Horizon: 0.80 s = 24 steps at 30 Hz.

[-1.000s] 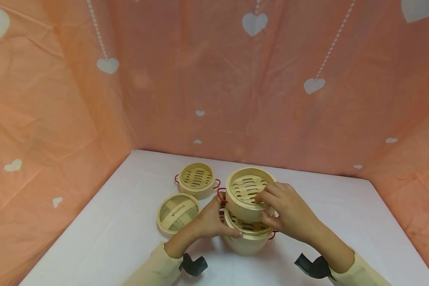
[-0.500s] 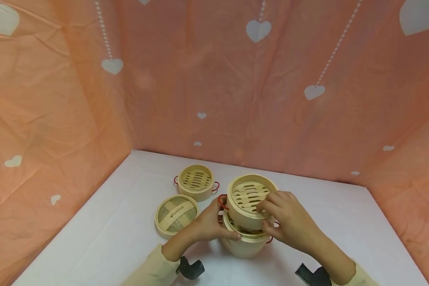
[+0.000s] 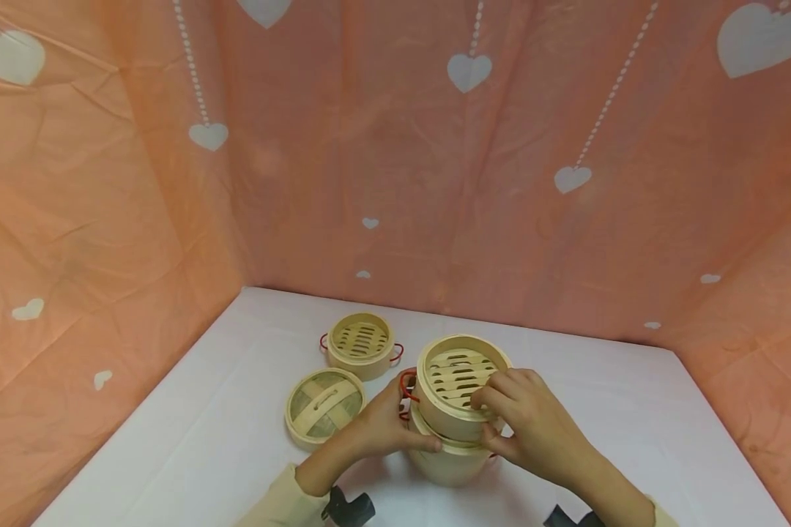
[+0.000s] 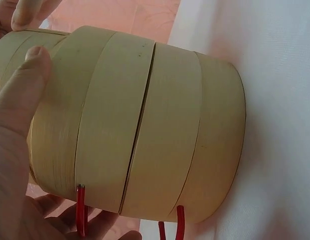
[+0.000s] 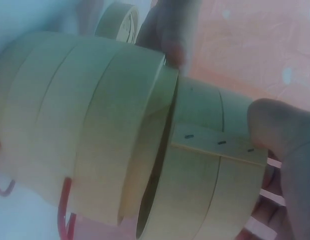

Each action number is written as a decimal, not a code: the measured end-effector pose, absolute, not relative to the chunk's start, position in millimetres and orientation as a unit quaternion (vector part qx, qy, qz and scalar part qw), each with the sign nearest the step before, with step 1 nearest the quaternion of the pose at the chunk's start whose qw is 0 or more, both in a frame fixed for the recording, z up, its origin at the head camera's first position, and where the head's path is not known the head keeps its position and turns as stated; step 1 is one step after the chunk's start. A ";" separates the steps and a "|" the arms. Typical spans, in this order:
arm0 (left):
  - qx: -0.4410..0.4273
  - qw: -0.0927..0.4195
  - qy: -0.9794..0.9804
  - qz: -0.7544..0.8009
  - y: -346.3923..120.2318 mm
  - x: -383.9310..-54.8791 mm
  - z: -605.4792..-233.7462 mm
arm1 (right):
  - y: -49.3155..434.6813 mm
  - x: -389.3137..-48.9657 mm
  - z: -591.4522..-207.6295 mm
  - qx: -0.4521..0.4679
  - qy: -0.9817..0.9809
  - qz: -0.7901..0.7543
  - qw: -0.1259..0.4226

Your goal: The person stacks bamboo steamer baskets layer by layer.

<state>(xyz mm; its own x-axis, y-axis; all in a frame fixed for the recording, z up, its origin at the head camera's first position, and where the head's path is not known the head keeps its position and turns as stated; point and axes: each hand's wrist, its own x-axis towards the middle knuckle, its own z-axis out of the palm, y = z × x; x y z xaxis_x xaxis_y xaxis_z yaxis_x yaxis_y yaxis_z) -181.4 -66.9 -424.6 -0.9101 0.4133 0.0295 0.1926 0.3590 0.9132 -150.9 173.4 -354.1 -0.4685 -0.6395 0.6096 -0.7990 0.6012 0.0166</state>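
My right hand [image 3: 527, 421] pinches the near right rim of a bamboo steamer basket [image 3: 444, 421] with a slatted base and red side handles. This basket sits over a lower steamer stack [image 3: 450, 468], slightly tilted. In the right wrist view a narrow gap shows between the upper basket [image 5: 200, 175] and the stack [image 5: 89, 120]. My left hand [image 3: 385, 428] grips the stack near its top from the left, thumb in front and fingers behind. The left wrist view shows a seam across the stack [image 4: 139, 120], with red handles beneath.
Left of the stack, a round woven bamboo lid [image 3: 326, 406] lies on the white table [image 3: 204, 439]. Behind the lid stands another steamer basket [image 3: 362, 369] with red handles. A peach curtain with white hearts encloses the back and sides.
The upper basket has come down closer onto the lower stack, hiding the slats below that showed before. Right hand moved down with it; left hand keeps its grip. The head view shifted slightly.
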 end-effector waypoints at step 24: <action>0.233 0.111 0.785 0.563 -67.7 -186.8 -427.0 | 168.9 -150.0 -360.8 0.443 -0.819 0.151 0.332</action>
